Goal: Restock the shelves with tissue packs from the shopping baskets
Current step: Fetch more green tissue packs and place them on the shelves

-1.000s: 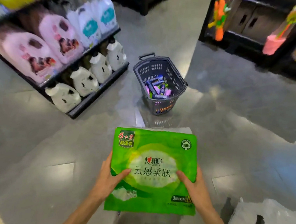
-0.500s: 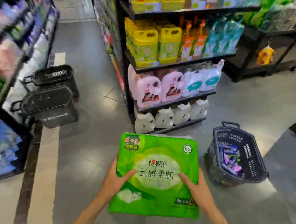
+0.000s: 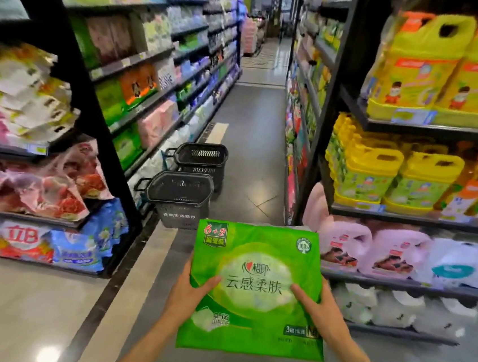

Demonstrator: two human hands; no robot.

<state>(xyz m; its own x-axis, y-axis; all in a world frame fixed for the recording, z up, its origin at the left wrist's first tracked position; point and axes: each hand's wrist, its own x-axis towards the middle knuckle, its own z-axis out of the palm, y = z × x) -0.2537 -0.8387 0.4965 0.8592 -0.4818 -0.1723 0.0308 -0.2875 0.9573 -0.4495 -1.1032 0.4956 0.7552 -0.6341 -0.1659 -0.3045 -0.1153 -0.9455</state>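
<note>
One flat green plastic tissue pack [image 3: 256, 288] is held face up at the bottom centre of the view, above the grey tiled aisle floor [image 3: 253, 141]. It is gripped at its left edge by the left hand [image 3: 191, 290] and at its right edge by the right hand [image 3: 319, 307], each thumb laid on the printed face and the fingers curled beneath. Two black plastic shopping baskets [image 3: 181, 198] are stood one behind the other, just beside the left black metal shelving [image 3: 151, 104], the nearer one close ahead of the pack. Their contents cannot be made out. The right shelving [image 3: 414, 217] is stocked with yellow jugs and pink and white bottles. A lane of open floor is left between the baskets and the right shelving, running far down the aisle.
</note>
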